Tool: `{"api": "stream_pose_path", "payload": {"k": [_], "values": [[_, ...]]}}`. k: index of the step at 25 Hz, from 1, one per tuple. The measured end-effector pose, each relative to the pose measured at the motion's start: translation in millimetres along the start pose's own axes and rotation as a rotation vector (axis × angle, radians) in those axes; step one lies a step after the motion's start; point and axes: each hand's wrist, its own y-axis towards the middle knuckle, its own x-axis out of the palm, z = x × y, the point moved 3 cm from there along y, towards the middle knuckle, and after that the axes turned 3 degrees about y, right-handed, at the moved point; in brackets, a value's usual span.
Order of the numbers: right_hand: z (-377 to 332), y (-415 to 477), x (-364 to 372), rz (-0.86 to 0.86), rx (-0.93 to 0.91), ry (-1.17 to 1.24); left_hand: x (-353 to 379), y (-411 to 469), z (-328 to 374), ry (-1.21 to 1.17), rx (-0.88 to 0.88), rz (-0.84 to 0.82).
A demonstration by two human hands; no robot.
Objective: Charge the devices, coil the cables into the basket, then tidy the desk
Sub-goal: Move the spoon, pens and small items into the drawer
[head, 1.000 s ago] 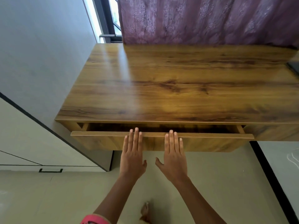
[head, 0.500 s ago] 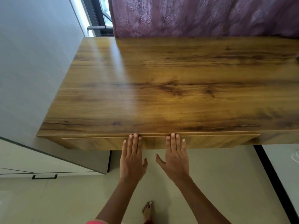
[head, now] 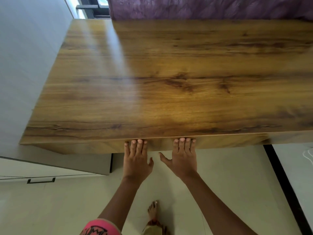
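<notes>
A brown wooden desk [head: 169, 82] fills the upper part of the head view, its top bare. Its drawer front [head: 160, 145] sits flush under the desk's front edge. My left hand [head: 137, 160] and my right hand [head: 183, 158] lie side by side with straight fingers, fingertips pressing on the drawer front. Neither hand holds anything. No devices, cables or basket are in view.
A grey wall and a white cabinet with a black handle [head: 40, 180] stand to the left. A purple curtain [head: 203, 7] hangs behind the desk. A white surface with a black edge [head: 298, 167] lies at the right. My foot [head: 153, 212] is on the pale floor.
The drawer was partly open a second ago; both hands pushed it in and it now sits flush with the desk front. The view moved closer to the desk.
</notes>
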Motion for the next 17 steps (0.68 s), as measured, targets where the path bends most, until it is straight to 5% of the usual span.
{"api": "stream_pose_path", "payload": {"k": [10, 17], "values": [[4.1, -3.2, 16.4, 0.040, -0.048, -0.053, 10.5, 8.2, 3.7, -0.047, -0.011, 0.060], [8.8, -15.8, -23.2, -0.179, -0.087, 0.075, -9.6, -16.8, -4.4, 0.014, 0.017, 0.036]]}}
